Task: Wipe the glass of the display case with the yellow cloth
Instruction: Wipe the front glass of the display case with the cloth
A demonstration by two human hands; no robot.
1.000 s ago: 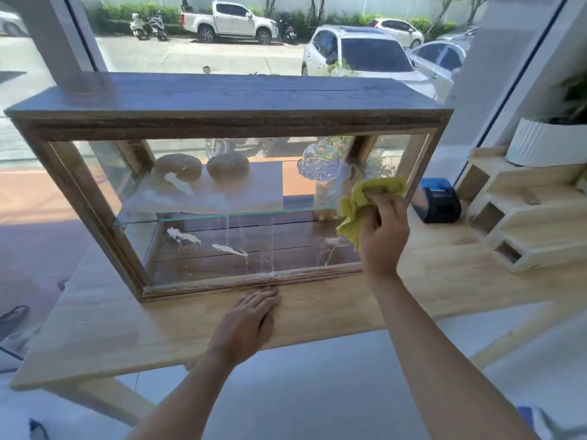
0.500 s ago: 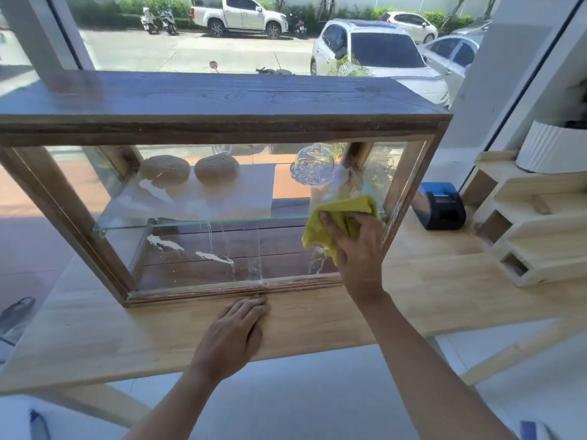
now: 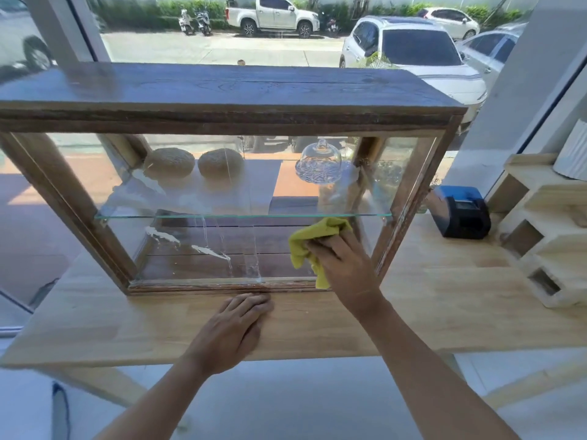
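A wooden display case (image 3: 228, 119) with a glass front (image 3: 197, 192) stands on a light wooden table (image 3: 428, 300). My right hand (image 3: 346, 268) presses the yellow cloth (image 3: 309, 241) against the lower right part of the glass, just above the bottom frame. White streaks and drip marks (image 3: 209, 250) run down the lower middle of the pane. My left hand (image 3: 235, 328) lies flat on the table, fingertips at the foot of the case. Inside, two round buns (image 3: 168, 161) and a glass dome (image 3: 319, 165) sit on a glass shelf.
A blue and black card terminal (image 3: 460, 211) sits on the table right of the case. A pale wooden stepped stand (image 3: 546, 236) with a white ribbed pot (image 3: 573, 154) stands at the far right. Behind the case is a window onto parked cars.
My right hand has carried the cloth down the right side of the glass, from the shelf's height to near the bottom frame. My left hand has stayed on the table.
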